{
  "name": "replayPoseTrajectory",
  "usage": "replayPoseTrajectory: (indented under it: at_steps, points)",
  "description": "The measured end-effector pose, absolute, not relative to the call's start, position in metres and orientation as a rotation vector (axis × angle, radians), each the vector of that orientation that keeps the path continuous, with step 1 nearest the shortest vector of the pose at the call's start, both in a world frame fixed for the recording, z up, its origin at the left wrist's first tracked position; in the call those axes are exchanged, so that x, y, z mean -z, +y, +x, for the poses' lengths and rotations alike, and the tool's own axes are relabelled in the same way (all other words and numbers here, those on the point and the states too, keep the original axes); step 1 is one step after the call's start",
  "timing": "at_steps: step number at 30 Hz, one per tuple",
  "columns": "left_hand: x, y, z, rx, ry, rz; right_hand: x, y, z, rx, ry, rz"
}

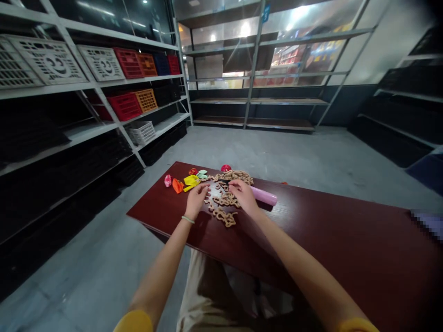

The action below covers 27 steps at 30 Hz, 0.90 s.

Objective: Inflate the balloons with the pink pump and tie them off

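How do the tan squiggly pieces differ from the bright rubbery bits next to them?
The tan squiggly cut-out pieces are one dull colour; the bright limp rubbery bits are yellow, orange, pink, red and pale green. The tan pieces form a long heap under the left hand and right hand; the bright bits are fewer, beside the left hand. Both lie on the dark red table.

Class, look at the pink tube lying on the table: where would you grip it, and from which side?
Take the pink tube around its bare right half, probably from above. It lies flat on the table, and the right hand hides its left end.
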<state>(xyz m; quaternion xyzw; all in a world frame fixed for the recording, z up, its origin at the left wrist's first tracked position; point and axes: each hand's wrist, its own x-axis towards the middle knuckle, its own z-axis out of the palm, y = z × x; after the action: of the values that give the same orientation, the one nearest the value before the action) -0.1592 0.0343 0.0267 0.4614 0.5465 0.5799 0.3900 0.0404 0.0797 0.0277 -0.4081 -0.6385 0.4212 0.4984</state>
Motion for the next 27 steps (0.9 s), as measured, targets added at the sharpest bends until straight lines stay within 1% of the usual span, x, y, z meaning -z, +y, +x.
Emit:
replayPoseTrajectory:
  at_steps: [7, 15, 22, 25, 27]
  points:
    - [0.010, 0.011, -0.238, -1.629, 1.699, 1.104, 0.002, 0.091, -0.068, -0.943, -1.965, -0.939]
    - [0.021, 0.008, -0.250, -1.686, 1.715, 0.938, 0.009, 0.112, -0.150, -0.829, -2.172, -1.004]
    - [0.018, 0.008, -0.251, -1.769, 1.659, 0.829, 0.001, 0.114, -0.142, -0.820, -2.194, -1.030]
    - [0.009, 0.003, -0.240, -1.784, 1.523, 0.813, -0.016, 0.115, -0.112, -0.834, -2.173, -0.996]
    - [0.001, -0.001, -0.223, -1.688, 1.381, 0.792, -0.032, 0.112, -0.089, -0.843, -2.174, -0.950]
